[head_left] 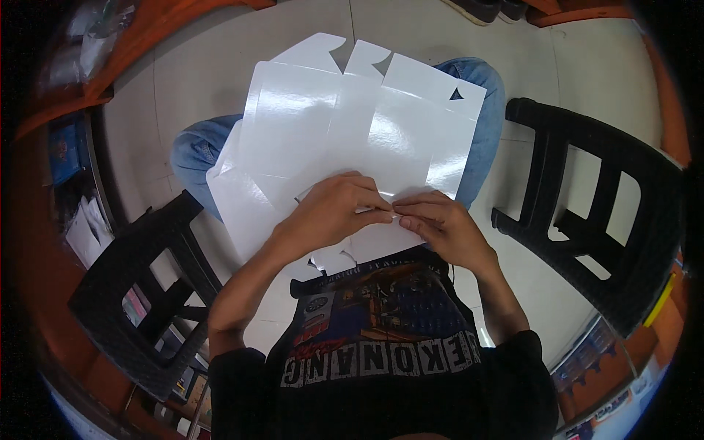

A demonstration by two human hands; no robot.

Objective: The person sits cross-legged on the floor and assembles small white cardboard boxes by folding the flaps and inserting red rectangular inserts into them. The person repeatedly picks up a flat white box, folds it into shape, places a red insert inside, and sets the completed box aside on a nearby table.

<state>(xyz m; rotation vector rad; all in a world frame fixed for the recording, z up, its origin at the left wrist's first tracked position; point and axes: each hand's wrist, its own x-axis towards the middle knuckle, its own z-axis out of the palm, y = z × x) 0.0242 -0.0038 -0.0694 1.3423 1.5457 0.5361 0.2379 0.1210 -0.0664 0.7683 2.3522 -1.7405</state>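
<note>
Flat glossy white cardboard blanks (293,110), with cut-out flaps and curved notches, lie overlapping across my lap. They fan out over both denim-covered knees. My left hand (341,205) rests over the near part of the card, thumb and fingers drawn together in a pinch. Right beside it, my right hand (444,227) pinches too, its fingertips almost meeting those of the left. A tiny whitish bit shows between the fingertips; whether it is a card edge or something separate I cannot tell. Small curved notches show along the card's near edge, below my left hand.
A black plastic stool (587,198) lies on its side at the right, and a similar black one (110,308) stands at the left. Orange-brown shelving with packages lines the left side. Dark shoes (477,9) are on the tiled floor at the far edge.
</note>
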